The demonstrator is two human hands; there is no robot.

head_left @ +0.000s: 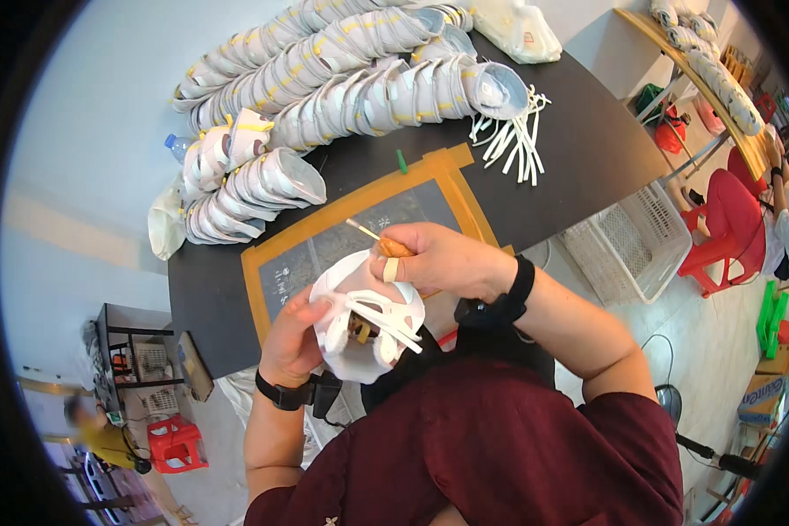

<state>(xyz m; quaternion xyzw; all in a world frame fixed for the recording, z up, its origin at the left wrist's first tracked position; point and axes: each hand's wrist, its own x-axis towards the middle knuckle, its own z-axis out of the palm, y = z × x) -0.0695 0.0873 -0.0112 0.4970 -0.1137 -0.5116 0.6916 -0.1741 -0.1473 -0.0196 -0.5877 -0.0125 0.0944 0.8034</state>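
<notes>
Maroon shirt fabric [482, 438] sits closest to us in the head view, filling the bottom edge, and just past it we've got both hands raised by the near side of a dark table [579, 175]. Our left hand [289, 342] has a pale cup-shaped piece [359, 365] gripped by its left side, thumb near the white straps [381, 317] running across it, so the piece is up in front of our chest. Our right hand [421, 254] is closed around a thin stick [360, 229] with a whitish tip and an orange-brown handle, right over the piece's upper edge; can't tell if those fingers touch it. Behind our hands, yellow tape [342, 209] frames a dark panel on the tabletop. Farther back we see long nested rows of similar pieces [368, 96], with loose white strips [517, 140] beside them.
</notes>
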